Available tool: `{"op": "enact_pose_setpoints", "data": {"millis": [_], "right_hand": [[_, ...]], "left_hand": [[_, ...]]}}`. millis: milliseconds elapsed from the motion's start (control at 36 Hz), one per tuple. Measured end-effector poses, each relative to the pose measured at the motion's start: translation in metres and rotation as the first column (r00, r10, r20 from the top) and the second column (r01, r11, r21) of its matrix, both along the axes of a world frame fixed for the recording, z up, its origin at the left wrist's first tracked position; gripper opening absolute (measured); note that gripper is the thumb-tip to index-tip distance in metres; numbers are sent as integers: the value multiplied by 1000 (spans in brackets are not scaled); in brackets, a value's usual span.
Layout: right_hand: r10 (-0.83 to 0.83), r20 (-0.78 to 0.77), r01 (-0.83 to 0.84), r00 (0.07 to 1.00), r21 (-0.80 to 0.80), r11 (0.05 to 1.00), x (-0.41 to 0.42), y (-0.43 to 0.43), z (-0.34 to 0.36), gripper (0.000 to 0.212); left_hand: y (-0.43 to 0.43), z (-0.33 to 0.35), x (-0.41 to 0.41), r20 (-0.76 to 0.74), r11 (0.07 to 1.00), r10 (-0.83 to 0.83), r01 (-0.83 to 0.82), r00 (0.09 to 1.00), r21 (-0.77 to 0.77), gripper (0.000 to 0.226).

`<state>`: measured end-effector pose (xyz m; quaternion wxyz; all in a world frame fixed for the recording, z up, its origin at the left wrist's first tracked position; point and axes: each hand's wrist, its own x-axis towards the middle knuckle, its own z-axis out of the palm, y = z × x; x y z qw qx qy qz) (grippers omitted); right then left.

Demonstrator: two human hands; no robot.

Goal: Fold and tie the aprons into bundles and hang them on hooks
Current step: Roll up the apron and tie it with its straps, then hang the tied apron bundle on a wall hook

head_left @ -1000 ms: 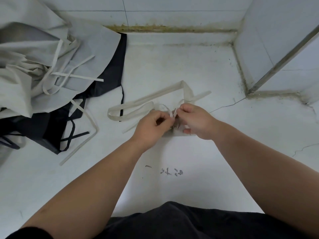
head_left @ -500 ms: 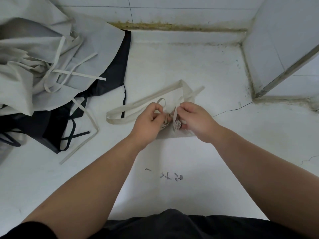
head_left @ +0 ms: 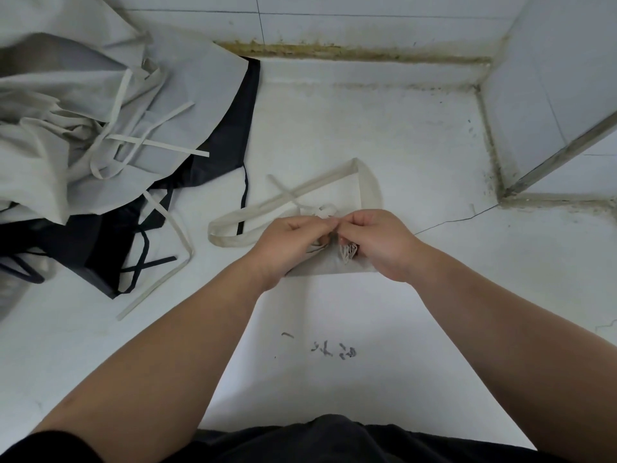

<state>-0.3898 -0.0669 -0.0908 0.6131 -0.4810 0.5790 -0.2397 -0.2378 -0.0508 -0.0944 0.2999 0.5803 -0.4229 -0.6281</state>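
apron bundle (head_left: 329, 265): soft, light, springs open
strap (head_left: 325, 210): limp; take near knot
left hand (head_left: 293, 240): pinching strap
right hand (head_left: 377, 242): pinching strap

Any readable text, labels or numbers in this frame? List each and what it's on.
Unreadable: dark scribbled marks on the white floor, maybe handwriting, too smudged.
No text visible on the folded beige apron bundle, grey apron pile or black apron.
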Motion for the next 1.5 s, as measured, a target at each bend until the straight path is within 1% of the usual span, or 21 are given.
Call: {"op": "enact_pose_setpoints", "data": {"millis": [83, 111, 139, 194, 222, 278, 361, 417, 500, 556, 611, 722, 778, 833, 917, 972, 1028, 1167, 1250, 1361, 1500], "right_hand": [[47, -14, -47, 999, 6, 999, 1, 0, 2, 22], [48, 2, -48, 999, 35, 998, 1, 0, 3, 20], [28, 42, -32, 999, 91, 995, 0, -1, 3, 22], [-20, 126, -4, 992, 194, 981, -3, -4, 2, 26], [-14, 138, -14, 990, 198, 980, -5, -4, 3, 23], [48, 107, -65, 993, 155, 986, -6, -4, 3, 20], [91, 54, -97, 994, 126, 987, -4, -4, 5, 35], [95, 52, -102, 994, 137, 985, -5, -5, 6, 35], [150, 83, -161, 985, 149, 976, -10, -5, 5, 25], [173, 89, -185, 981, 146, 972, -12, -5, 4, 18], [198, 55, -204, 979, 144, 968, -13, -6, 3, 13], [262, -76, -252, 962, 119, 960, -10, -8, 4, 10], [265, -105, -255, 959, 95, 962, -5, -7, 4, 18], [250, -94, -242, 964, 89, 966, -2, -7, 4, 22], [185, -19, -181, 983, 126, 975, -2, -6, 6, 19], [152, 42, -156, 988, 159, 975, -4, -5, 7, 17], [142, 57, -150, 988, 180, 972, -6, -6, 6, 21], [153, -56, -142, 987, 169, 975, -7, -8, 5, 29], [154, -138, -136, 978, 132, 982, -6, -8, 6, 28], [144, -133, -125, 981, 142, 982, -5, -9, 6, 12], [138, -125, -122, 982, 128, 984, -2, -8, 8, 17]], "left_hand": [[1, -1, 1, -37, 994, 107, -108, 994, -8, 26], [1, -1, 1, -40, 993, 119, -119, 992, -2, 25], [0, 1, 2, -37, 994, 105, -105, 994, 4, 25], [-1, 1, 4, -17, 1000, 23, -22, 1000, 18, 27], [-1, 2, 4, -3, 999, -19, 20, 1000, 27, 28], [0, 4, 2, 12, 996, -89, 88, 996, 33, 28], [1, 8, 0, -14, 986, -164, 165, 986, 25, 28], [0, 7, 3, -2, 986, -167, 167, 986, 26, 26], [-2, 5, 5, 68, 987, -158, 156, 985, 34, 24], [-3, 4, 6, 89, 990, -138, 136, 986, 31, 20], [-4, 2, 8, 25, 995, -97, 97, 995, 34, 13], [-4, 2, 7, -119, 998, 2, 5, 993, 58, 13], [-4, 3, 6, -162, 998, 42, -33, 986, 57, 13], [-4, 3, 6, -186, 997, 66, -58, 980, 48, 13], [-5, 2, 6, -180, 997, 80, -80, 980, 4, 15], [-5, 2, 5, -150, 996, 69, -76, 986, -38, 18], [-4, 3, 3, -94, 996, 49, -56, 994, -72, 18], [-2, 5, 1, -21, 993, -27, 25, 999, -112, 17], [-4, 4, 3, 79, 986, -72, 83, 994, -147, 12], [-8, 3, 6, 190, 972, -130, 163, 973, -170, 26], [-10, 2, 6, 252, 966, -135, 183, 958, -180, 25]]}}
